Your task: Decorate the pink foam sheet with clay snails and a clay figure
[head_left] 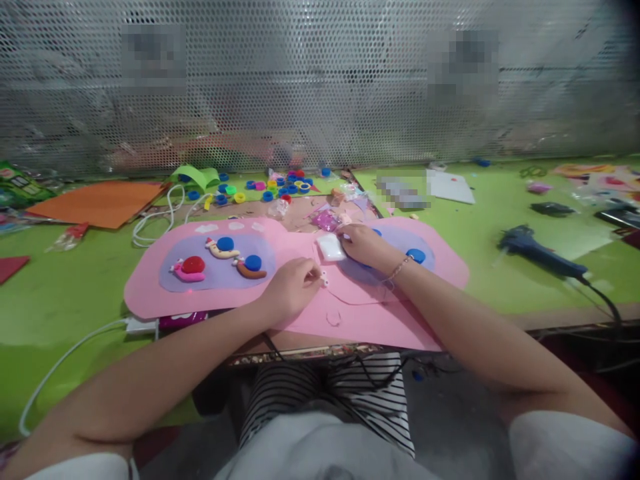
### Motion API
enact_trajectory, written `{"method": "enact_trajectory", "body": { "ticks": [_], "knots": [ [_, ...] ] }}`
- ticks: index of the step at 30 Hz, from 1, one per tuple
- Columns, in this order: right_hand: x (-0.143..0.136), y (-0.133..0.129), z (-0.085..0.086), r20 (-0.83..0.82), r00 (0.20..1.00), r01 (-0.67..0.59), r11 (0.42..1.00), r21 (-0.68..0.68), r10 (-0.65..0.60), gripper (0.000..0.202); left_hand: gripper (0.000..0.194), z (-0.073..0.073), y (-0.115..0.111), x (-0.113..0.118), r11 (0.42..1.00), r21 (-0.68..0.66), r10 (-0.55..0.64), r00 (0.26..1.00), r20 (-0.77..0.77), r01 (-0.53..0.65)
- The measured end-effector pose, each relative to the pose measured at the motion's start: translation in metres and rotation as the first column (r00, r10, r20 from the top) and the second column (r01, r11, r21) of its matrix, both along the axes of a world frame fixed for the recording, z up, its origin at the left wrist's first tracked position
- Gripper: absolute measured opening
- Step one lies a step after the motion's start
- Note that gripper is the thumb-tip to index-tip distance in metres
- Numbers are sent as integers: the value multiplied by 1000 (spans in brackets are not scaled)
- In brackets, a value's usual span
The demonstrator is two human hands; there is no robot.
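My left hand [295, 287] is closed in a pinch over the pink paper sheet [300, 240], with a small white piece with dark dots [325, 279] at its fingertips. My right hand [364, 243] has its fingers curled at the right edge of a small white packet [331, 247], partly covering the right lilac paper patch [350, 272]. On the left lilac patch [225, 281] lie several snail shapes of clay and bottle caps: one pink with a red cap [193, 265], one cream with a blue cap [225, 244], one brown with a blue cap [253, 264].
Loose coloured bottle caps [280, 187] are scattered behind the sheet. A glue gun [543, 253] lies at the right, its cord over the table edge. Orange paper [100, 203] and a white cable [160, 217] are at the left. Perforated metal [310, 87] stands behind.
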State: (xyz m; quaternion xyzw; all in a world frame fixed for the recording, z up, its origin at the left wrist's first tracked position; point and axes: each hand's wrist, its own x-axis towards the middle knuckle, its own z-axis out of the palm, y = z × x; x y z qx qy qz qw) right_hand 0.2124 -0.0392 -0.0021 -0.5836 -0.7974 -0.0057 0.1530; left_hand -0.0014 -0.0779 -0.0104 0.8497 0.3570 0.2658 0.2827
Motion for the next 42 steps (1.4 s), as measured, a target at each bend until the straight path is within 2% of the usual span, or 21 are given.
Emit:
{"method": "enact_trajectory", "body": {
  "ticks": [8,17,31,42],
  "knots": [
    [0,-1,3,8,1000,-8,1000,-25,8,32,9,1,-1,-1,1000,2,-1,1000,-7,1],
    [1,1,-3,44,999,-28,1000,-2,28,37,5,0,0,-1,1000,9,-1,1000,-10,1],
    [1,6,-5,101,992,-68,997,-35,71,36,5,1,-1,-2,1000,22,-9,1000,-14,9],
    [-1,3,-3,69,994,-87,996,-21,88,31,7,1,-1,-2,999,33,-11,1000,-16,12]
  ]
}}
